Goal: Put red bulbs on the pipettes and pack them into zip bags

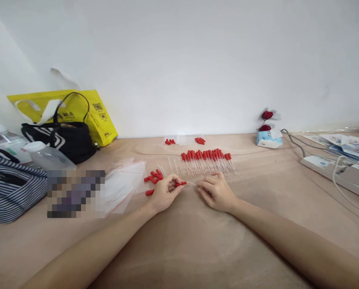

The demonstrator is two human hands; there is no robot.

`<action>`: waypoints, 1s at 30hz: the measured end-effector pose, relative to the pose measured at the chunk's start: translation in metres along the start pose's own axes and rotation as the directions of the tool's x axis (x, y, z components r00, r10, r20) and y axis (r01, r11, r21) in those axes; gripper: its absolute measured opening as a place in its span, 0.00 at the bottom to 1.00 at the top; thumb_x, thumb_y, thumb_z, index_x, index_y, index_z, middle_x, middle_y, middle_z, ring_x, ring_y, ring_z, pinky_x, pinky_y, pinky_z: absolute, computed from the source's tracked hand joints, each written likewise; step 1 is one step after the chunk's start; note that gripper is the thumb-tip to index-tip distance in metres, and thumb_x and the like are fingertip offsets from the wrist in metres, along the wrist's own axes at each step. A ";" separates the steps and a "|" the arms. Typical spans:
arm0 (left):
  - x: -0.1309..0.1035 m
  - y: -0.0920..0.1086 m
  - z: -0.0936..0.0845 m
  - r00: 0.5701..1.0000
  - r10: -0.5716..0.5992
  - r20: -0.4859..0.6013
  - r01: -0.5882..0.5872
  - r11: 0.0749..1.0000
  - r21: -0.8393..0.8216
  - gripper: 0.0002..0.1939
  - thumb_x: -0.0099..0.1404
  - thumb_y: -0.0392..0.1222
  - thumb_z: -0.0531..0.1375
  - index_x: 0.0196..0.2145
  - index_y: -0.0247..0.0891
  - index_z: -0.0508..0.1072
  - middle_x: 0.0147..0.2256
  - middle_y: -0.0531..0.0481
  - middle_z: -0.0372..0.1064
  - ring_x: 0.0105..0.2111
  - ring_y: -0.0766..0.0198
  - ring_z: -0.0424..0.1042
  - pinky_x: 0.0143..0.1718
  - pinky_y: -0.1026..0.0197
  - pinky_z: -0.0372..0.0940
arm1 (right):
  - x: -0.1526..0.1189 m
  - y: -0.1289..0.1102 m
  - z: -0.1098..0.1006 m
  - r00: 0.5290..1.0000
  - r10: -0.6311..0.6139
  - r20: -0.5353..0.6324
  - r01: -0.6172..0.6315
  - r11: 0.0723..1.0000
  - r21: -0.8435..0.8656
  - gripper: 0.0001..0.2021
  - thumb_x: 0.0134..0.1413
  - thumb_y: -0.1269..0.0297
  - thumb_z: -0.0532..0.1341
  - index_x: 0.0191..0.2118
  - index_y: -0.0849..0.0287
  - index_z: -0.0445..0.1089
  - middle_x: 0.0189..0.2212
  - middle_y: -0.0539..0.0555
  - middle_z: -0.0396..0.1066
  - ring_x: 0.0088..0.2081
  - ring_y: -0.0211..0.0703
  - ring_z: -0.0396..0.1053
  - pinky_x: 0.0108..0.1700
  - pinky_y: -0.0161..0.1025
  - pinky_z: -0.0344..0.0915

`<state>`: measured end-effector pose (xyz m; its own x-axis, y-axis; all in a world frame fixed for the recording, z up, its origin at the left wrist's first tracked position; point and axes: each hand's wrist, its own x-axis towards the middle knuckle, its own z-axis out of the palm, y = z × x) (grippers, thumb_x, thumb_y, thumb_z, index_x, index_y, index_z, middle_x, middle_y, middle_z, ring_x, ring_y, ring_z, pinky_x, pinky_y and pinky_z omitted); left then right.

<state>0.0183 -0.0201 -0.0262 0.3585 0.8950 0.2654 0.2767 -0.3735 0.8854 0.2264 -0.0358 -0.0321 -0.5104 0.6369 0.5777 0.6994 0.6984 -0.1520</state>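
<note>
1. The left hand (166,193) has its grip closed around a red dropper bulb (181,184), pinched between thumb and fingers, with the bulb's narrow end pointing toward the other hand.
2. The right hand (216,192) has its grip closed to a pinch on a thin, clear dropper tube (192,184).
3. Bulb and tube line up between the two hands, just above the table (179,249); the tube's end meets the bulb's narrow end, but I cannot tell whether it sits inside.
4. Just beyond the hands lies a row of droppers (208,156), side by side, red ends toward the wall (179,60) and pale stems toward the person.
5. At the row's left end lie several loose tubes (175,165) without bulbs.
6. Near the left hand, loose red bulbs (153,176) lie in a small cluster, one of them slightly nearer the person.
7. Left of that cluster, flat zip bags (123,184) overlap in a pile.
8. Against the wall, two small groups of red pieces (200,140) lie with clear plastic.
9. Farther left stand a yellow bag (105,124), a black bag (74,140) and a striped bag (19,196); at right lies a power strip (321,164).
</note>
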 end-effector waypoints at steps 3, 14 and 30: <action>-0.001 0.001 0.000 1.000 0.015 0.002 -0.015 0.999 0.041 0.09 0.57 0.39 0.56 0.37 0.37 0.64 0.35 0.48 0.69 0.37 0.63 0.71 0.39 0.59 0.67 | 0.000 -0.005 -0.001 0.999 -0.022 -0.032 0.021 0.999 -0.028 0.10 0.53 0.69 0.50 0.34 0.59 0.68 0.25 0.50 0.67 0.28 0.36 0.61 0.46 0.43 0.45; -0.006 0.007 0.000 0.983 0.185 -0.014 -0.162 0.890 0.427 0.09 0.60 0.42 0.54 0.33 0.39 0.73 0.31 0.52 0.73 0.29 0.64 0.71 0.32 0.64 0.66 | -0.001 -0.009 0.003 0.986 -0.161 -0.052 0.155 0.982 -0.106 0.13 0.54 0.73 0.47 0.37 0.60 0.67 0.24 0.51 0.66 0.26 0.35 0.59 0.45 0.42 0.49; -0.011 0.009 0.002 0.826 0.537 0.170 -0.525 0.623 0.579 0.05 0.62 0.35 0.52 0.30 0.36 0.67 0.27 0.52 0.70 0.27 0.66 0.66 0.36 0.60 0.61 | 0.002 -0.003 -0.003 0.938 -0.335 -0.087 0.315 0.930 -0.191 0.13 0.49 0.78 0.47 0.33 0.63 0.67 0.21 0.48 0.60 0.23 0.33 0.53 0.42 0.41 0.46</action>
<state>0.0184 -0.0341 -0.0221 0.5968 0.4970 0.6299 0.5008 -0.8441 0.1916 0.2248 -0.0372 -0.0279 -0.6698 0.3351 0.6626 0.5852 0.7875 0.1933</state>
